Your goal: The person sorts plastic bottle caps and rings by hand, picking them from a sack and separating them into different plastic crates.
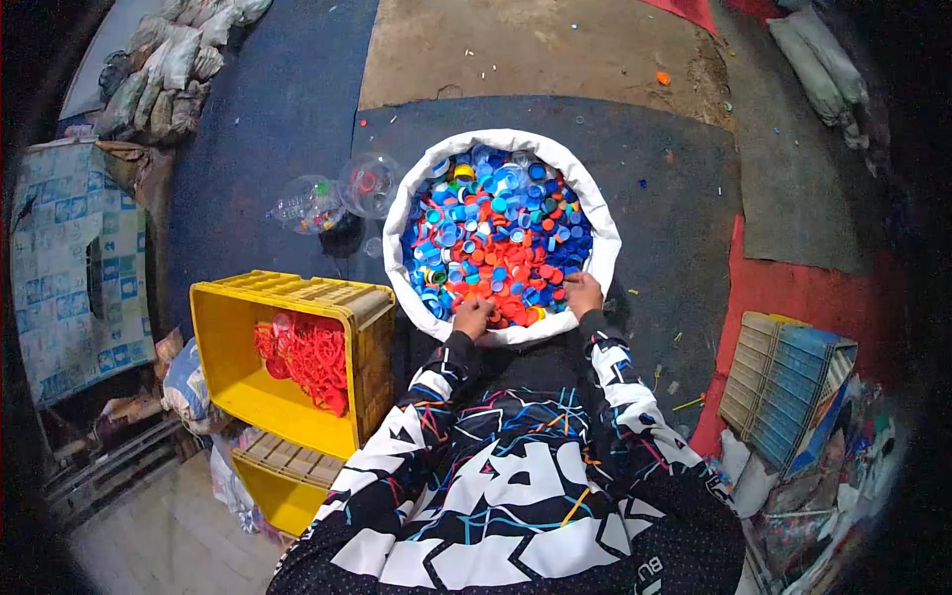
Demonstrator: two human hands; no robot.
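Observation:
A round white sack (607, 233) with a rolled rim stands in front of me, full of plastic bottle caps (501, 243). Most caps are blue or red, with a few white, green and yellow ones. At the near left rim, my left hand (473, 315) is closed, its curled fingers at the red caps. My right hand (583, 294) reaches over the near right rim, fingers drawn together beside blue and red caps. Whatever either hand pinches is too small to make out.
To the left, a yellow crate (273, 416) lies tipped with red plastic rings (317, 362) inside, above another yellow crate (288, 486). Clear plastic containers (312, 203) lie left of the sack. A blue-grey crate (788, 387) stands at right. Stuffed sacks (169, 79) are piled far left.

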